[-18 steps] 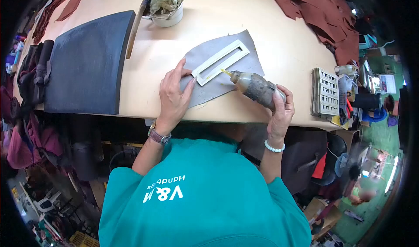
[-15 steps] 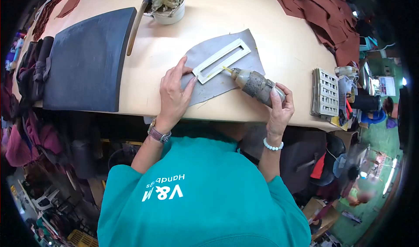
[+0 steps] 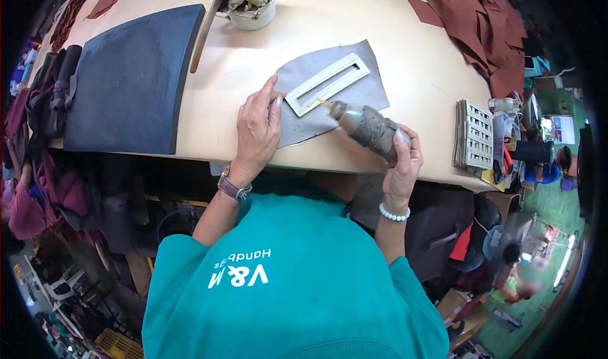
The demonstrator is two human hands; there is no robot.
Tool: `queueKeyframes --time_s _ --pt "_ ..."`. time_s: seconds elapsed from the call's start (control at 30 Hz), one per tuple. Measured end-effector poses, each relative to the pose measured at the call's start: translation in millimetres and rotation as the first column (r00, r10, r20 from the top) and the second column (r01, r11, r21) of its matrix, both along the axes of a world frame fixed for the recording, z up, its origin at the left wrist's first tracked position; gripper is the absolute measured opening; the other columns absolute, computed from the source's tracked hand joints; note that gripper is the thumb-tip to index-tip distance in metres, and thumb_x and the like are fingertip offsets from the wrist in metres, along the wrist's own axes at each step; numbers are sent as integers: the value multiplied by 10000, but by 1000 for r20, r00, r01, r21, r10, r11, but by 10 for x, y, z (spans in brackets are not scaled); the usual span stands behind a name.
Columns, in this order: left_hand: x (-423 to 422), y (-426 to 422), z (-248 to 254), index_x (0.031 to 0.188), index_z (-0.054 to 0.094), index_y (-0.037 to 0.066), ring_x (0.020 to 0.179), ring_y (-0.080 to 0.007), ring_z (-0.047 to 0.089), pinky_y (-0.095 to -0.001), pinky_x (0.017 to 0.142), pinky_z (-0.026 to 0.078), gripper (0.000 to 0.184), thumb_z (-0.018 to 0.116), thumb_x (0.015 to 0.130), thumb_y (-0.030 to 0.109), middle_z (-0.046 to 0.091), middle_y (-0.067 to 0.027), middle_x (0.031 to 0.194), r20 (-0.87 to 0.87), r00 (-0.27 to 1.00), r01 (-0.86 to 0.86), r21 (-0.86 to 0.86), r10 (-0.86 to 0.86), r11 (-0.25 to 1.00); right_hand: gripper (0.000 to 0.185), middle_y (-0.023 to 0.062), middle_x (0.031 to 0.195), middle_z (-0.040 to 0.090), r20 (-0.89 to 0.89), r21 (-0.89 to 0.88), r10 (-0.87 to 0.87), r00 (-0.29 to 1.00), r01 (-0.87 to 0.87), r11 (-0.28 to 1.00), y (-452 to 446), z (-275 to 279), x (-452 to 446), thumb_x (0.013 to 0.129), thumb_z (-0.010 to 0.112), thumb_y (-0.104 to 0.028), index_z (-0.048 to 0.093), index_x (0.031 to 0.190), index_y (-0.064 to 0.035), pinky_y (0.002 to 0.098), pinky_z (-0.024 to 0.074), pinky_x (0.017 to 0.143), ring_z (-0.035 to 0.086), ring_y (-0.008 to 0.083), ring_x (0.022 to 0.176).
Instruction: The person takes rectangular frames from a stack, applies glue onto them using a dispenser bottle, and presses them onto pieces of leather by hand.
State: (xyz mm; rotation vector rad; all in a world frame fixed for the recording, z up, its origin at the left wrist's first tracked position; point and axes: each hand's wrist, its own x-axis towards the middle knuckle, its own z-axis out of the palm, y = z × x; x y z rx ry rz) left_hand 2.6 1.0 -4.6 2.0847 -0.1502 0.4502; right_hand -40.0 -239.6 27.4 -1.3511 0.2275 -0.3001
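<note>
while the right hand (image 3: 403, 159) had its fingers clamped round a bottle (image 3: 368, 129), the left hand (image 3: 258, 126) rested, thumb and forefinger apart, beside a slotted frame (image 3: 320, 78) | frame lay on a grey sheet (image 3: 304, 128), bottle tip angled at it | white pot (image 3: 254, 20) stood farther across the tabletop (image 3: 411, 61)

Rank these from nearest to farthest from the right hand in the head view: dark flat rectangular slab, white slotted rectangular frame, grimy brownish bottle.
1. Grimy brownish bottle: in the right hand.
2. White slotted rectangular frame: left of it.
3. Dark flat rectangular slab: far left.
</note>
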Motion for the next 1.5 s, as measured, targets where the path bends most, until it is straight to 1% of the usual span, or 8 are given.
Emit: queueKeyframes --time_s 0.17,0.3,0.47,0.57,0.77,0.87,1.13,1.5 --pt "2 -5 -17 1266 495 -1 876 -247 572 -370 808 436 372 509 898 47 636 -107 934 6 1000 13 -39 -13 999 220 62 928 603 26 -292 -122 992 125 948 -3 -39 47 855 640 -53 572 1050 23 225 472 755 569 92 829" --pt "-20 7 46 1310 460 -9 958 -207 571 -333 901 419 372 427 957 104 629 -121 988 -97 995 34 -26 -37 999 253 52 921 601 0 -319 -31 1000 30 947 228 -25 -79 839 663 -66 574 1057 24 216 470 740 565 85 823" --pt "-13 20 45 1310 459 -12 970 -201 568 -324 907 413 377 424 964 134 627 -123 998 -96 994 43 -50 -48 998 267 53 929 609 -65 -93 73 995 -79 993 215 -3 -152 843 667 -91 571 1064 23 215 489 722 573 84 820" --pt "-10 3 21 1280 477 0 930 -253 574 -376 852 428 375 491 911 69 641 -117 977 -66 997 27 -59 -31 998 260 54 925 609 -43 -40 17 999 -19 999 159 76 -105 850 664 -101 569 1059 22 215 495 727 576 83 813" --pt "-46 68 76 1371 368 6 1091 -255 543 -360 965 402 629 612 792 42 585 -161 1166 13 992 126 84 -128 988 268 61 939 601 -14 -119 -46 999 44 992 50 21 -133 849 668 -107 563 1058 25 217 504 729 577 90 820" --pt "-70 99 195 1395 332 25 1139 -277 521 -377 993 389 725 639 737 36 558 -168 1227 -86 968 242 70 -236 968 276 66 942 600 -6 -112 -78 997 77 991 44 2 -183 846 671 -104 560 1062 29 219 501 732 576 92 824" --pt "58 151 179 1395 350 49 1097 -264 533 -366 970 402 711 636 745 25 601 -121 1178 -97 953 301 177 -288 937 304 68 924 607 5 -310 -174 985 167 936 238 -23 -314 823 695 -82 562 1074 26 220 475 723 568 95 825" --pt "41 175 145 1404 344 69 1045 -235 559 -347 951 411 644 543 799 -27 626 -95 1142 -103 953 296 95 -286 951 305 71 925 616 -16 -284 -127 992 118 951 590 -8 -405 808 697 -62 568 1069 27 224 481 716 577 101 819"
